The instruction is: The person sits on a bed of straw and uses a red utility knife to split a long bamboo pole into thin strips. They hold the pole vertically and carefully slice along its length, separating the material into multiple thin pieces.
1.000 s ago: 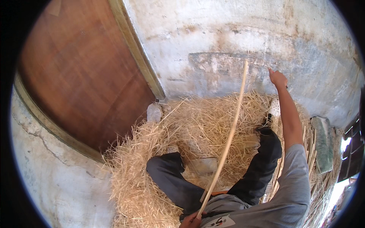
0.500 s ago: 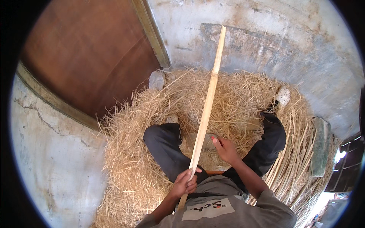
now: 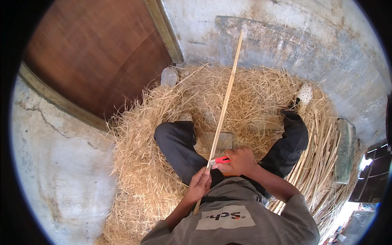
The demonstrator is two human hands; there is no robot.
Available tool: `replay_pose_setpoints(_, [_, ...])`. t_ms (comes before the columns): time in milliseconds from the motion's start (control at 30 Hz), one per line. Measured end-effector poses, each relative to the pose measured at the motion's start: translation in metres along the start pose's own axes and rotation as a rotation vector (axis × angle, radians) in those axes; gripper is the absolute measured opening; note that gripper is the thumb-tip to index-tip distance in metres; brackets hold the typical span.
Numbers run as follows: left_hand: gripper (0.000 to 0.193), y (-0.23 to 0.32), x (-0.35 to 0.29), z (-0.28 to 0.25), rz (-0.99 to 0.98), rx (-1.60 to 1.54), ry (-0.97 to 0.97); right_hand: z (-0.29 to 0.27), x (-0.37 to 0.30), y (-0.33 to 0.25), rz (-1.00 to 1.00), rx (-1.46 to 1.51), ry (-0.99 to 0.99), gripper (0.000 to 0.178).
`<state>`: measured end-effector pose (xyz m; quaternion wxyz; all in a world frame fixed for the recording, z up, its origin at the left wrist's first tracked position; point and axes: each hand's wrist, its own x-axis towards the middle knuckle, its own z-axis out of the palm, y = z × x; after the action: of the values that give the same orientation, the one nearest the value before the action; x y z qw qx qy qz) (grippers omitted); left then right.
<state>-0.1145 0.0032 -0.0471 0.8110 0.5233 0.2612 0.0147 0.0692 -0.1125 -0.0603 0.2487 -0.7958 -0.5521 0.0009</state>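
Note:
A long pale strip of split bamboo (image 3: pixel 225 105) slants up and away from my lap, its far end in front of the wall. My left hand (image 3: pixel 199 183) is closed around its lower part, and the near end reaches down to my shirt. My right hand (image 3: pixel 241 161) grips a red-handled knife (image 3: pixel 222 159), with the metal front end against the strip just above my left hand. The blade's edge is too small to make out.
Loose straw (image 3: pixel 143 171) covers the ground around my legs. A brick-like block (image 3: pixel 222 141) lies between my knees. Long thin split sticks (image 3: pixel 312 159) are piled at the right, beside a greenish slab (image 3: pixel 345 151). A brown door (image 3: pixel 98 61) and grey walls (image 3: pixel 286 36) surround me.
My right hand has moved left with the knife, whose metal end has come to the strip. The strip has turned, so its narrow edge now faces up. The left hand shifted slightly up.

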Motion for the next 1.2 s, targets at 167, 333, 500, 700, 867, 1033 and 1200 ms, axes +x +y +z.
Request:
replay_pose_setpoints(167, [0.025, -0.005, 0.002, -0.002, 0.057, 0.136, 0.024, 0.008, -0.002, -0.004, -0.059, 0.027, 0.099, 0.066])
replay_pose_setpoints(333, [0.035, 0.0, -0.001, 0.002, 0.09, 0.375, 0.056, 0.004, 0.004, 0.005, -0.13, -0.047, 0.126, 0.065])
replay_pose_setpoints(500, [0.036, 0.004, -0.004, 0.009, 0.18, 0.483, 0.099, 0.007, 0.006, 0.008, -0.178, -0.054, 0.202, 0.066])
replay_pose_setpoints(700, [0.04, 0.011, -0.002, 0.012, 0.286, 0.699, 0.11, 0.022, 0.014, 0.019, -0.2, -0.127, 0.282, 0.069])
replay_pose_setpoints(867, [0.039, 0.01, -0.003, 0.011, 0.211, 0.68, 0.09, 0.023, 0.024, 0.032, -0.208, -0.148, 0.291, 0.07])
replay_pose_setpoints(1033, [0.04, 0.009, -0.001, 0.013, 0.245, 0.696, 0.105, 0.015, 0.035, 0.041, -0.264, -0.188, 0.324, 0.071])
replay_pose_setpoints(1200, [0.039, -0.001, -0.002, 0.01, 0.22, 0.666, 0.086, 0.014, 0.058, 0.075, -0.213, -0.261, 0.301, 0.071])
